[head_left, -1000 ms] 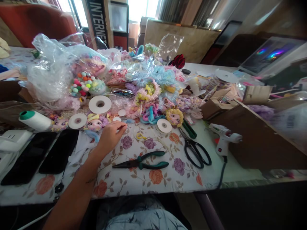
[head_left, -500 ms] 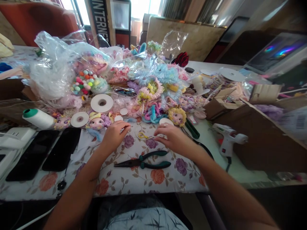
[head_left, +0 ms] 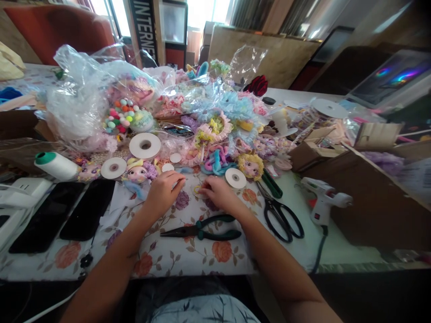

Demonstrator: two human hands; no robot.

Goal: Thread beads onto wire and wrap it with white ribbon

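My left hand hovers over the flowered cloth with thumb and fingers pinched together; whatever lies between them is too small to make out. Close by on the right, my right hand has its fingertips closed on a small yellow clasp, partly hidden by the fingers. Below both hands lie long-nose pliers with dark green handles, jaws pointing left. White ribbon spools, one beside my right hand, sit around the work spot. A doll head with yellow curls rests just behind that spool.
Black scissors and a white glue gun lie at the right, before a cardboard box. Two phones and a thread cone are at the left. Plastic-wrapped trinkets pile up behind.
My right hand has moved left, closer to my left hand, and closed on the yellow clasp, which shifted slightly left. The scissors and spool beneath that arm are now uncovered. My left hand stays nearly still.
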